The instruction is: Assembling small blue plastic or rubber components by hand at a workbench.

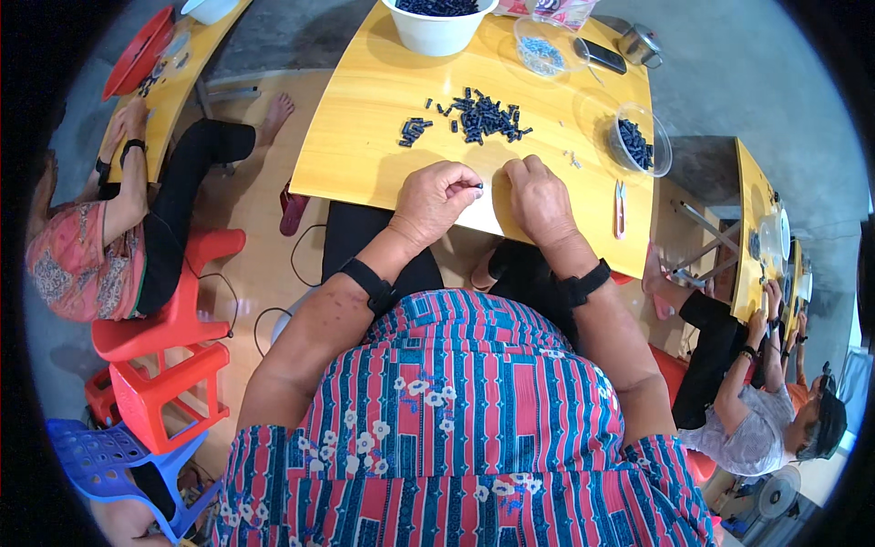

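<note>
One yellow table (355, 114), a left hand (433, 202) and a right hand (540, 201), one small black piece (479, 186).
The hands are apart near the table's front edge; the right hand's fingers curl downward, and I cannot tell whether they hold anything. Beyond them lies a loose heap of similar dark parts (486, 118). The small black piece is above the table, pinched between the left hand's thumb and forefinger; it looks light, stiff, perhaps slippery, and best gripped by its sides.

Black parts (486, 118), yellow table (360, 162)
</note>
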